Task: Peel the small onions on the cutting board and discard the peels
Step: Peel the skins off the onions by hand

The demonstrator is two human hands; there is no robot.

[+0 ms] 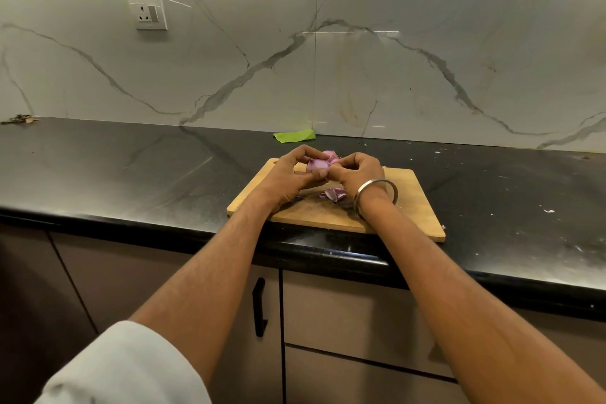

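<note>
A black, glossy table [131,174] runs across the middle of the frame, its rounded front edge dropping to the lower right. A wooden board [416,207] lies on it just right of centre, near the front edge, one corner reaching almost to that edge. Purple peels [333,194] lie on the board. At the back, against the wall, a green scrap [294,135] sits above the board. At the far left edge, a small brown clump [19,119] lies by the wall. White flecks [548,210] are scattered over the right part of the table
</note>
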